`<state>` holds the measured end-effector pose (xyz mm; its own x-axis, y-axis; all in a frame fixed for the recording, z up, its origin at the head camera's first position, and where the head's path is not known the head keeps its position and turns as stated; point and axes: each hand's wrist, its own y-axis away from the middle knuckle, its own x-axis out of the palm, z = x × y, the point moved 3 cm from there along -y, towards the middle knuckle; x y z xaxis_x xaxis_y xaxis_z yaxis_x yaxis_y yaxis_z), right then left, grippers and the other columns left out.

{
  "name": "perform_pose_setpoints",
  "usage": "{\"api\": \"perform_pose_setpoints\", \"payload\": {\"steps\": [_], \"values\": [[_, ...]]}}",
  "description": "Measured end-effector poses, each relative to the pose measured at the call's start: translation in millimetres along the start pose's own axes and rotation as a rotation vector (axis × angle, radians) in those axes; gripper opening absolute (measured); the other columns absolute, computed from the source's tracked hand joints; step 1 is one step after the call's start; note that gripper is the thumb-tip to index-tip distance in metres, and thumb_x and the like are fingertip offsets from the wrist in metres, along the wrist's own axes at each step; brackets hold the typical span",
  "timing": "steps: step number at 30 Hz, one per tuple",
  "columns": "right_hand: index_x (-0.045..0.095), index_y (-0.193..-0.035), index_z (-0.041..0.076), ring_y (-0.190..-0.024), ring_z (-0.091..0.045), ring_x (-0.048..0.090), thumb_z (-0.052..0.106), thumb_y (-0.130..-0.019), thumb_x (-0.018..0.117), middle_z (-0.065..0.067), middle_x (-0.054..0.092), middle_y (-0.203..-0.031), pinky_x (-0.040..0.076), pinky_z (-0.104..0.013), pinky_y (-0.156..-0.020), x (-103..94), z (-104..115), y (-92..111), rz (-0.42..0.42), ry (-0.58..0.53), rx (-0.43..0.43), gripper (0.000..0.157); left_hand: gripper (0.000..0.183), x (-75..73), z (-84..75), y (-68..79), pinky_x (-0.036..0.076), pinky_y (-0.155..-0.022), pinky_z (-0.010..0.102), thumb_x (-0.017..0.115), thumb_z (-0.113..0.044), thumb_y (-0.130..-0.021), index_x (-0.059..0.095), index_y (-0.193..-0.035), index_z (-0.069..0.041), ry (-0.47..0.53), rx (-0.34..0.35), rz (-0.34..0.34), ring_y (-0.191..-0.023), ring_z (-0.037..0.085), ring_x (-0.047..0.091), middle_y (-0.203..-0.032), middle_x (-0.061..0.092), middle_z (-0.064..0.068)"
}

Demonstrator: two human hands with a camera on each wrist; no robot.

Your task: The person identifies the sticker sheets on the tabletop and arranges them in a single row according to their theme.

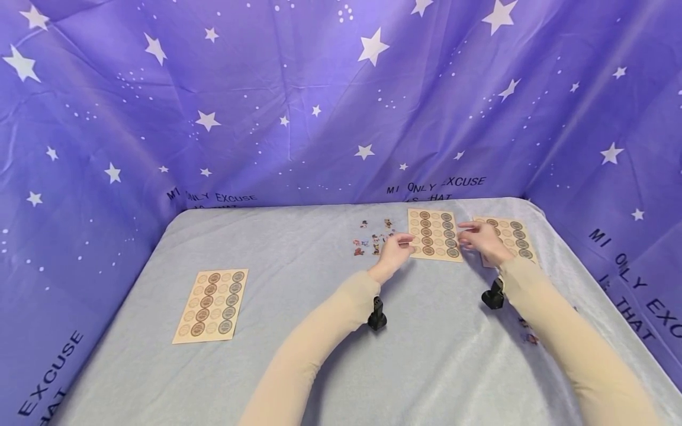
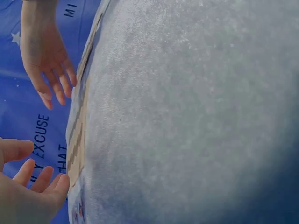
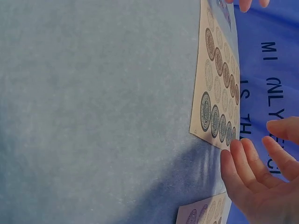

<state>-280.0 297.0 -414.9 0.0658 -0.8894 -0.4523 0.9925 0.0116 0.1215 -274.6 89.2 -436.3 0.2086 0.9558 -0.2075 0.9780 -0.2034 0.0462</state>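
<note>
Tan sheets printed with rows of round brown, grey and pale seals lie on the cloth. The middle sheet (image 1: 436, 234) is between my hands, at the back. My left hand (image 1: 395, 251) is at its left edge, fingers relaxed and pointing right. At its right edge is my right hand (image 1: 481, 238), which partly covers the right sheet (image 1: 515, 236) in the head view. In the right wrist view the fingertips (image 3: 225, 156) appear right by the lower corner of the seal sheet (image 3: 198, 112), with nothing held. The left wrist view shows both hands with fingers spread loosely.
Small colourful cutout figures (image 1: 359, 252) are scattered beside my left hand. More small pieces (image 1: 531, 339) show partly under my right forearm. Another seal sheet (image 1: 210, 307) lies at the left of the grey cloth (image 1: 298, 248). A purple star-printed curtain (image 1: 288, 106) surrounds the table.
</note>
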Motion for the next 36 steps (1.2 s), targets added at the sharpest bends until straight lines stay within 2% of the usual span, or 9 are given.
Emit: {"api": "perform_pose_setpoints", "payload": {"steps": [7,9,12,15,16,24,29,33,36], "values": [[0.034,-0.13,-0.017,-0.071,0.004,0.055,0.003,-0.089,0.046,-0.037,0.044,-0.119,0.053,-0.019,-0.072,0.5,-3.6,-4.1,-0.022,0.034,0.019,0.047,0.034,4.4,10.7,-12.2,0.046,-0.092,0.027,0.062,0.0,-0.081,0.061,-0.115,-0.004,0.037,-0.033,0.006,-0.113,0.022,0.054,-0.12,0.059,0.008],[0.035,-0.13,-0.016,-0.073,0.005,0.053,0.005,-0.089,0.046,-0.035,0.045,-0.12,0.052,-0.017,-0.072,0.8,-4.7,-5.0,-0.026,0.043,0.02,0.048,0.035,8.7,21.9,-23.0,0.046,-0.091,0.024,0.065,-0.004,-0.08,0.062,-0.115,-0.009,-0.001,0.02,-0.019,-0.112,0.018,0.054,-0.119,0.06,0.004],[0.036,-0.131,-0.015,-0.072,0.005,0.052,0.006,-0.089,0.047,-0.034,0.046,-0.119,0.051,-0.015,-0.071,1.0,-6.8,-6.4,-0.039,0.048,0.017,0.047,0.038,13.5,29.4,-31.1,0.045,-0.091,0.021,0.067,-0.005,-0.078,0.062,-0.115,-0.012,-0.015,0.027,-0.022,-0.112,0.014,0.053,-0.118,0.059,0.0],[0.036,-0.13,-0.015,-0.07,0.005,0.052,0.007,-0.089,0.047,-0.036,0.047,-0.117,0.051,-0.014,-0.067,1.6,-8.2,-7.2,-0.049,0.081,-0.003,0.047,0.042,18.7,28.8,-31.8,0.043,-0.095,0.023,0.065,-0.003,-0.078,0.06,-0.118,-0.01,0.008,-0.009,-0.023,-0.115,0.016,0.051,-0.12,0.058,0.003],[0.037,-0.13,-0.015,-0.069,0.004,0.053,0.006,-0.089,0.048,-0.036,0.048,-0.117,0.051,-0.015,-0.065,1.6,-8.9,-7.5,-0.052,0.089,-0.008,0.047,0.043,18.5,18.8,-23.7,0.041,-0.098,0.026,0.064,0.001,-0.078,0.058,-0.121,-0.008,0.009,-0.053,-0.028,-0.118,0.019,0.049,-0.123,0.057,0.006],[0.038,-0.129,-0.015,-0.071,-0.004,0.055,0.007,-0.089,0.05,-0.036,0.052,-0.113,0.048,-0.014,-0.061,3.7,-12.0,-11.4,-0.086,0.205,-0.045,0.047,0.048,26.1,2.3,-10.6,0.044,-0.095,0.031,0.06,0.006,-0.079,0.051,-0.126,-0.001,-0.012,-0.057,-0.087,-0.11,0.027,0.053,-0.124,0.054,0.017],[0.034,-0.132,-0.013,-0.077,-0.012,0.057,0.007,-0.088,0.051,-0.036,0.049,-0.118,0.048,-0.015,-0.062,5.4,-14.1,-13.5,-0.089,0.179,-0.017,0.051,0.055,27.8,4.8,-11.4,0.044,-0.094,0.032,0.061,0.001,-0.08,0.045,-0.132,-0.005,-0.027,-0.1,-0.094,-0.112,0.026,0.051,-0.129,0.05,0.015],[0.028,-0.136,-0.011,-0.095,-0.026,0.053,0.007,-0.088,0.049,-0.036,0.044,-0.125,0.046,-0.015,-0.069,6.5,-14.9,-12.5,-0.066,0.142,0.009,0.056,0.058,27.9,5.5,-11.6,0.04,-0.1,0.033,0.061,0.001,-0.08,0.041,-0.135,-0.004,-0.014,-0.115,-0.093,-0.119,0.025,0.047,-0.13,0.049,0.015],[0.026,-0.137,-0.011,-0.109,-0.038,0.047,0.007,-0.087,0.049,-0.037,0.041,-0.128,0.046,-0.028,-0.084,7.6,-14.8,-11.5,-0.05,0.151,0.015,0.058,0.061,28.3,6.9,-12.6,0.039,-0.1,0.033,0.061,0.003,-0.08,0.038,-0.136,-0.002,0.018,-0.122,-0.088,-0.117,0.025,0.048,-0.128,0.05,0.015]]}}
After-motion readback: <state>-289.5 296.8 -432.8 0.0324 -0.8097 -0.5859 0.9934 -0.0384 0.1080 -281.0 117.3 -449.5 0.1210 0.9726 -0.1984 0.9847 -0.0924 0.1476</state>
